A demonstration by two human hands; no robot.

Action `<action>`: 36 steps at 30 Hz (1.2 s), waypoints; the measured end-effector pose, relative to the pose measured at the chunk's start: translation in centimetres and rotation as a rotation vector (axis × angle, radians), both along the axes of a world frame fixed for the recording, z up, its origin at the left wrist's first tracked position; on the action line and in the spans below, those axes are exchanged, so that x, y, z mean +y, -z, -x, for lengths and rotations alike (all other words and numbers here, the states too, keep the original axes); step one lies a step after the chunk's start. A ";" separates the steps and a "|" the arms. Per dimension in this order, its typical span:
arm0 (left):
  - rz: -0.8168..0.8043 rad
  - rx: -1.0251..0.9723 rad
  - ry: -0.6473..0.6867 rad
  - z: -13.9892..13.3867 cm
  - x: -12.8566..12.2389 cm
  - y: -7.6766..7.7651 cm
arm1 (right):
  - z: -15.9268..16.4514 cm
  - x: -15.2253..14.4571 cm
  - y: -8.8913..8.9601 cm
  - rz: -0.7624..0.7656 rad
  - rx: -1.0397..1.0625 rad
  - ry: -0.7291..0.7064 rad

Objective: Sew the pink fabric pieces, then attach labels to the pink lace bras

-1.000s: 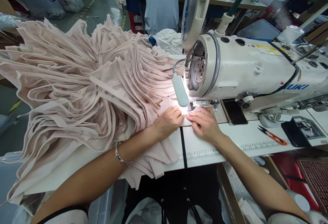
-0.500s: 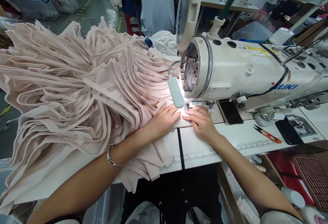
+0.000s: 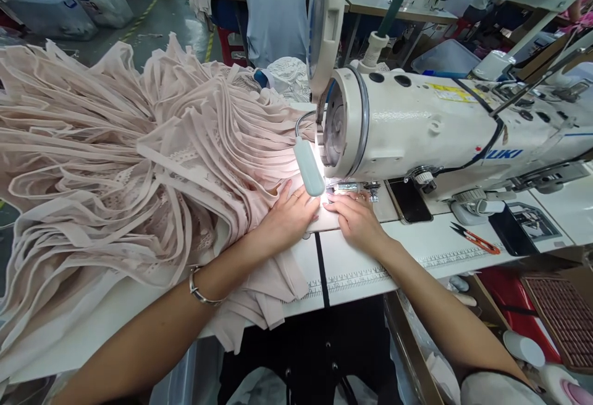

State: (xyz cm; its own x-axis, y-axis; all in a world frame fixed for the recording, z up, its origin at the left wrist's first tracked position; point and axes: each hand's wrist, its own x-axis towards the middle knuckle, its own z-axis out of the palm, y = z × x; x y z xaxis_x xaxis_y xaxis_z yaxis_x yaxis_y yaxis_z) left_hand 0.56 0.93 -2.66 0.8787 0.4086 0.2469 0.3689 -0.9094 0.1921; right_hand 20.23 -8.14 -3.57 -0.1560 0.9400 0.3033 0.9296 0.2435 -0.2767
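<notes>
Beside the needle area of a white sewing machine (image 3: 398, 124), my left hand (image 3: 288, 218) lies flat on pale pink fabric, fingers stretched out. My right hand (image 3: 359, 220) rests just right of it, fingers extended and lying on the cloth by the presser foot. The needle itself is hidden behind a small lit lamp (image 3: 309, 167). A big heap of pale pink garment pieces (image 3: 185, 146) with lace and narrow edging spreads left of the machine. Several folds run under my left forearm and hang over the table's front edge.
Right of the machine bed lie a dark phone (image 3: 410, 201), orange-handled thread snips (image 3: 476, 238) and a black tray (image 3: 512, 229). A ruler strip (image 3: 359, 280) runs along the table front. Beyond the machine sits a person in a blue shirt (image 3: 278, 13).
My view has turned slightly right, so everything sits a little further left. The round part in the machine's open end now looks blurred. Both hands stay at nearly the same place on the cloth.
</notes>
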 end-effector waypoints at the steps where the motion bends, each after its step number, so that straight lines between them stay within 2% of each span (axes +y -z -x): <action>1: -0.005 0.004 -0.003 -0.1 0.1 0.0 | 0.0 0.1 0.0 0.016 -0.009 0.014; 10: -0.126 -0.112 -0.063 -0.5 0.4 0.2 | 0.0 0.5 -0.3 0.104 -0.079 0.061; 17: -0.197 -0.108 -0.083 -0.5 0.4 0.5 | -0.2 0.7 0.0 0.103 -0.156 0.042; 22: -0.186 -0.052 -0.111 -0.7 0.3 0.0 | 0.0 0.6 -0.2 0.095 -0.166 0.041; 29: -0.250 0.027 -0.174 -1.0 -0.7 -0.2 | 0.2 1.8 -0.2 0.186 -0.217 0.222; 33: -0.294 0.080 -0.127 -1.3 -0.8 -0.2 | -0.2 2.6 0.1 0.176 -0.199 0.227; 36: -0.212 0.064 -0.165 -1.5 -0.2 -0.6 | 0.0 2.5 -0.2 0.121 -0.177 0.240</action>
